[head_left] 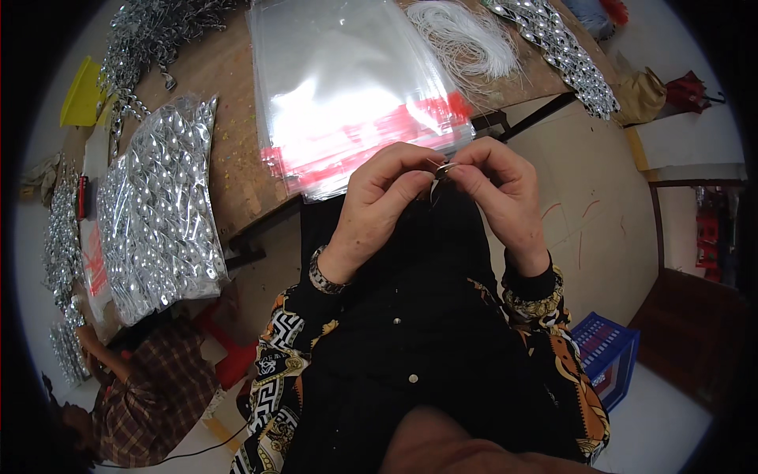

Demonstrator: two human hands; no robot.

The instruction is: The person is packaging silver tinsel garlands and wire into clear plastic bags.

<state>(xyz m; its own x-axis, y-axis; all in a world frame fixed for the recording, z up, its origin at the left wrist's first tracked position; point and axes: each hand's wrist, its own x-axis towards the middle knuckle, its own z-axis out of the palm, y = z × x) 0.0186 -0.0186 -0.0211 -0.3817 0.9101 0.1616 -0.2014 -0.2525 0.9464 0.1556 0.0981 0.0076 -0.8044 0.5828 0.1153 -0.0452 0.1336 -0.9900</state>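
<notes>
Close together over my lap, both my hands work at the near edge of the table. My left hand [375, 209] pinches one side of a small shiny silver piece [444, 170] between thumb and forefinger. The thumb and fingers of my right hand [505, 197] close on its other side. A thin pale strand shows by the left fingertips, and the piece's full shape is hidden by the fingers. Just beyond the hands lies a stack of clear plastic bags [332, 71] with red printing along the near end. A hank of white string [470, 39] rests to their right.
Silver spiral ornaments in a clear bag [162, 205] lie at the left, below a heap of silver tinsel [150, 39]. More silver spirals [560, 51] hang over the right table edge [545, 110]. A person in a checked shirt [154, 395] sits lower left. A blue crate [608, 355] stands right.
</notes>
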